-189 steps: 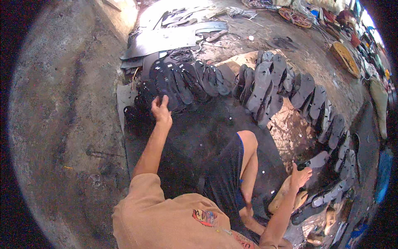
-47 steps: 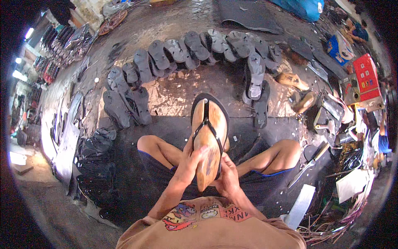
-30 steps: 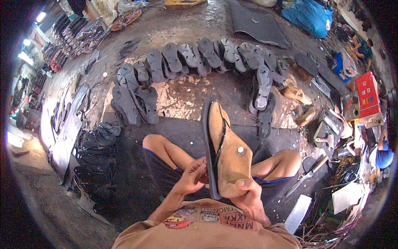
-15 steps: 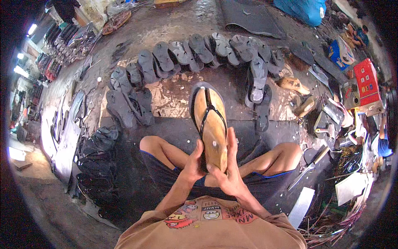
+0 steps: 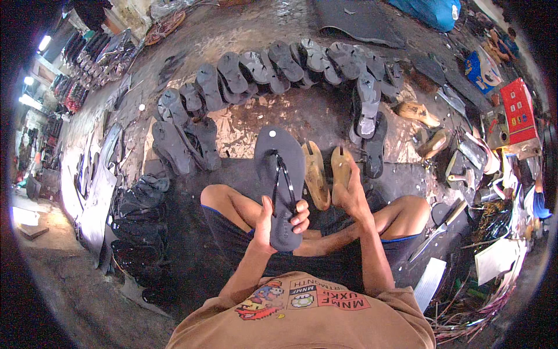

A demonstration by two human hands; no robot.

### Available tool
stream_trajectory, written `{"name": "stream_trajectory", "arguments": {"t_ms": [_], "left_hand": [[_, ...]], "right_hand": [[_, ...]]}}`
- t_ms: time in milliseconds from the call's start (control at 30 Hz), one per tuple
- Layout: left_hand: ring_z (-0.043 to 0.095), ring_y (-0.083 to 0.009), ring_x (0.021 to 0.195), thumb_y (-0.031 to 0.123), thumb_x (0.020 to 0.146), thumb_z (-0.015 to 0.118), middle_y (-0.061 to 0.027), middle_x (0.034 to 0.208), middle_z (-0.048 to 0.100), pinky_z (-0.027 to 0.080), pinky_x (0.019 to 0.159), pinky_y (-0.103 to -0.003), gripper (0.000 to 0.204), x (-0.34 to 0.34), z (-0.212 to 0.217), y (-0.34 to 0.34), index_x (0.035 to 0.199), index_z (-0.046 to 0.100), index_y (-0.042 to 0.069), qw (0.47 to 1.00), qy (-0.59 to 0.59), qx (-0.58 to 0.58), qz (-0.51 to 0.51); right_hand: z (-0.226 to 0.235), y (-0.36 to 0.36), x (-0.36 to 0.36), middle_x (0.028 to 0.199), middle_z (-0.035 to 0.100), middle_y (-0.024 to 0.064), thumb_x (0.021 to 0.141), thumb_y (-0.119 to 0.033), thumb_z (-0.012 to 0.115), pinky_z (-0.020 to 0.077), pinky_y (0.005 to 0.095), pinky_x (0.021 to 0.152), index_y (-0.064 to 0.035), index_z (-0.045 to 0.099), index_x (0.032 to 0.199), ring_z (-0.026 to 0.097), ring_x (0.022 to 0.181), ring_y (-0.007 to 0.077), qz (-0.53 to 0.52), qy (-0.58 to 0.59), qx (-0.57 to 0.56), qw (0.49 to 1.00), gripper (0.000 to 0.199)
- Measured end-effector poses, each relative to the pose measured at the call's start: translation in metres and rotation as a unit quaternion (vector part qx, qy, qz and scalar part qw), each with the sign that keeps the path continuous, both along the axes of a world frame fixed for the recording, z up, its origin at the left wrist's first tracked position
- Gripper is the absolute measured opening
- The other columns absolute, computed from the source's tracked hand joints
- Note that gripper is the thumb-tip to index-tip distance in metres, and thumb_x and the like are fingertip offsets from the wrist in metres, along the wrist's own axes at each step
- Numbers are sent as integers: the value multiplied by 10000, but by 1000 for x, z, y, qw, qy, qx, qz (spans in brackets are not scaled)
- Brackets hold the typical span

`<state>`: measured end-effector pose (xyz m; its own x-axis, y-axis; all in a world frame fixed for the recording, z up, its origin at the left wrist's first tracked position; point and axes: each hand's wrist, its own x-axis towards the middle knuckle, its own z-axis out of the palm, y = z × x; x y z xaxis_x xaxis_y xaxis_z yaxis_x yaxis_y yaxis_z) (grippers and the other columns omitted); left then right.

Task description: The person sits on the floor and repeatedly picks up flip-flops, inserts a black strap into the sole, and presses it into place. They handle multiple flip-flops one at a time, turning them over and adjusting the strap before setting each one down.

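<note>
My left hand (image 5: 278,225) is closed around the heel end of a black flip-flop (image 5: 285,198), with its toe pointing away from me. A glossy black thong strap runs along the sole, and a small white dot marks the toe. My right hand (image 5: 352,195) grips a tan wooden shoe last (image 5: 342,163) that has a slot at its far end. Just left of it is a second wooden last (image 5: 315,177), similarly notched; whether it rests on the mat or touches my fingers, I cannot tell.
An arc of dark flip-flop soles (image 5: 232,75) lies beyond my crossed legs. More wooden lasts (image 5: 417,113) lie at the right, near a knife (image 5: 439,231) and a red box (image 5: 519,110). Dark straps or scraps (image 5: 139,215) are heaped at the left.
The wooden last is out of the flip-flop both hands held. My left hand now keeps the flip-flop alone, while my right hand has moved right and away with a last.
</note>
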<state>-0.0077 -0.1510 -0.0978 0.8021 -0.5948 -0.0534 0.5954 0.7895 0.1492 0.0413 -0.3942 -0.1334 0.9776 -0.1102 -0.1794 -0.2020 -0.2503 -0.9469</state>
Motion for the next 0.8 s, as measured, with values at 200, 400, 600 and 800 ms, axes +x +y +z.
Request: {"name": "stream_trajectory", "arguments": {"t_ms": [200,400,600,800], "left_hand": [[526,-127,813,716,937,721,-15,994,564,456,710,-294,784,-7,9,-21,1324,566,52,984,-109,11,-142],[665,-170,1045,193,922,843,-73,1127,728,531,959,-345,660,-36,31,-10,1483,558,-6,925,-117,356,-65],[659,-192,1160,108,987,787,-73,1221,740,522,1068,-366,501,-41,29,133,1442,622,-23,587,-123,751,275],[716,-310,1145,32,993,762,-144,1351,661,635,945,-494,517,-86,13,338,1458,538,0,528,189,494,665]], "right_hand": [[147,20,15,1677,428,245,829,-128,891,331,459,1284,-45,493,1592,414,1563,352,142,-401,-216,879,865],[134,7,68,1273,771,146,727,-263,1010,554,420,1049,-40,610,1499,728,1173,271,191,-206,-115,953,899],[-1,-37,128,1414,652,207,758,-266,958,417,518,1200,-63,610,1468,568,1352,412,85,-235,-375,893,817],[-74,-85,158,1495,534,295,852,-505,881,473,588,1128,-29,511,1502,525,1377,499,-39,-22,-550,834,887]]}}
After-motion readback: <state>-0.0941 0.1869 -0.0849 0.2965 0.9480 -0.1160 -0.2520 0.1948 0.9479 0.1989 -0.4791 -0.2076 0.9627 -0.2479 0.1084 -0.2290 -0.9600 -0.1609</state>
